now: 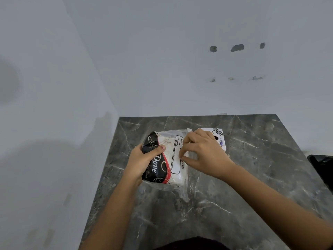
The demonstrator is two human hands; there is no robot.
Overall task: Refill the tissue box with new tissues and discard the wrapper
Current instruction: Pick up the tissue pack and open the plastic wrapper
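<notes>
A pack of white tissues [168, 156] in a clear plastic wrapper with a black and red printed side lies in the middle of the dark marble table [252, 168]. My left hand [142, 161] grips the pack's black left side, thumb on top. My right hand [203, 154] pinches the clear wrapper at the pack's right edge with its fingertips. Behind my right hand stands the white tissue box [220, 138] with printed text, mostly hidden by that hand.
The table sits in a corner, with white walls [162, 60] behind and to the left. A dark object [322, 166] pokes in at the right edge. A dark shape [194, 244] shows at the table's near edge.
</notes>
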